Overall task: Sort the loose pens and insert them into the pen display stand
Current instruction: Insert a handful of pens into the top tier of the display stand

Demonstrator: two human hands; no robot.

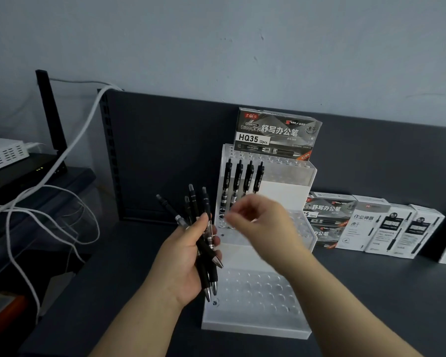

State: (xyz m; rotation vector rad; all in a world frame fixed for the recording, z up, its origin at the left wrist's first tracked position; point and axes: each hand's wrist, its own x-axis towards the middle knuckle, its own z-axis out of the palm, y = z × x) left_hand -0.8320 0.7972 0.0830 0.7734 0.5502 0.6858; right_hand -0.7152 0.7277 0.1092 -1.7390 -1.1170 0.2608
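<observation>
A clear stepped acrylic pen stand (263, 315) with rows of round holes sits on the dark desk. Several black pens (243, 180) stand upright in its top row at the left. My left hand (183, 256) grips a bundle of several black pens (204, 240), tips pointing down, just left of the stand. My right hand (260, 220) hovers blurred in front of the stand's middle step, below the standing pens, fingers loosely curled and nothing visible in them.
An HQ35 pen box (276, 132) leans behind the stand. More pen boxes (371, 225) line the back panel on the right. White cables (49, 202) and a white device (3, 153) lie on the left shelf.
</observation>
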